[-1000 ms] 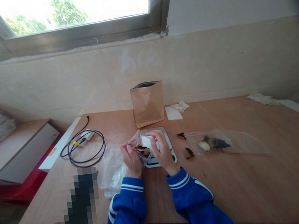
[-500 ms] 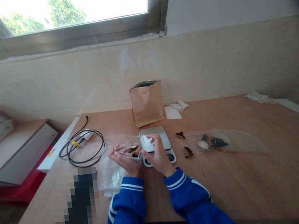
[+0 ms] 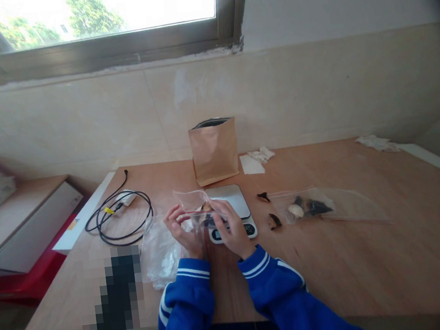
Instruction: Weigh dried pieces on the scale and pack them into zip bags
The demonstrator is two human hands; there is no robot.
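Between my two hands, a small clear zip bag (image 3: pixel 192 199) with brown and dark dried pieces (image 3: pixel 206 209) inside is held up in front of the kitchen scale (image 3: pixel 229 198). My left hand (image 3: pixel 184 232) grips the bag's left side with bent fingers. On the other side, my right hand (image 3: pixel 232 230) has its thumb and fingers closed on the bag's right edge, partly covering the scale's front panel. Two dark curved dried pieces, one farther back (image 3: pixel 263 197) and one nearer (image 3: pixel 274 221), lie right of the scale.
An open brown paper pouch (image 3: pixel 214 152) stands behind the scale. Flat clear bags (image 3: pixel 161 259) and a coiled black cable (image 3: pixel 99 221) lie to the left. At right rests a long clear bag (image 3: pixel 352 208) with dark and pale pieces. A crumpled tissue (image 3: pixel 262 154) lies near the wall.
My right hand has closed onto the bag's right side. The bag has tilted upright and its pieces now sit nearer my right fingers. The view has shifted slightly.
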